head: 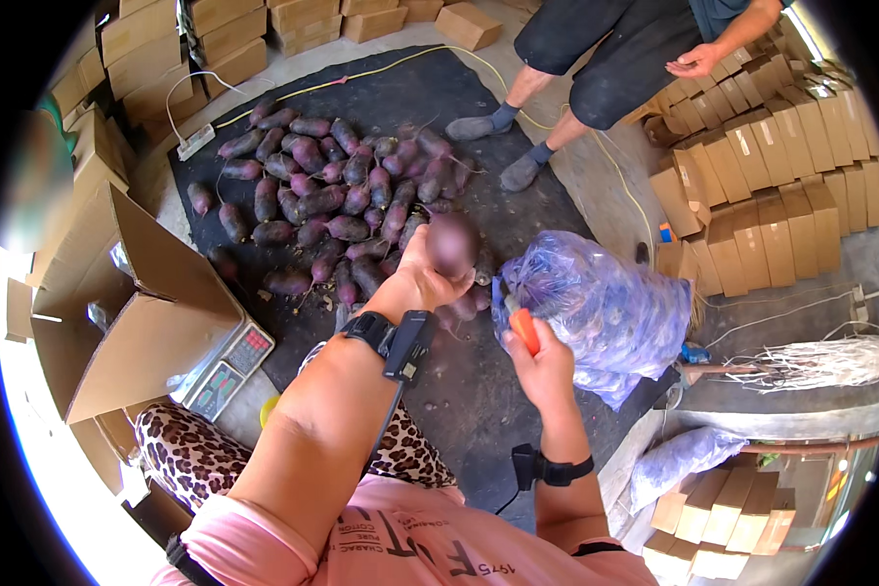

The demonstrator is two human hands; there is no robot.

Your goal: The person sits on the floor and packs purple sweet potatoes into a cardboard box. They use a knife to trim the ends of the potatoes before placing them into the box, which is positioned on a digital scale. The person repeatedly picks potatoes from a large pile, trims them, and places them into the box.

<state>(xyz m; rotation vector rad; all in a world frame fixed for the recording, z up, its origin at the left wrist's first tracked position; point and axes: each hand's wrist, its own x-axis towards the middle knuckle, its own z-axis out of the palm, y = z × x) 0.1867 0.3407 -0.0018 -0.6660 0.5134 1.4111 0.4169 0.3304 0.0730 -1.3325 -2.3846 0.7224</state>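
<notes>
My left hand [428, 275] holds a purple root vegetable [452, 245], perhaps a radish, raised over the dark mat [454, 417]. In my right hand [542, 359] is a small tool with an orange handle [524, 331]; its blurred tip points up and to the left, near the held root but apart from it, and its kind cannot be told. Beyond my left hand lies a heap of purple root vegetables [322, 199] on the mat. A big bluish, clear plastic bag [593, 308], packed full, stands beside my right hand.
An open cardboard box [154, 344] rests on a digital scale [223, 373] at left. Another person [593, 73] stands at the mat's far edge. A power strip [195, 142] and yellow cable [388, 67] lie beyond the heap. Stacked cartons [784, 205] line the right.
</notes>
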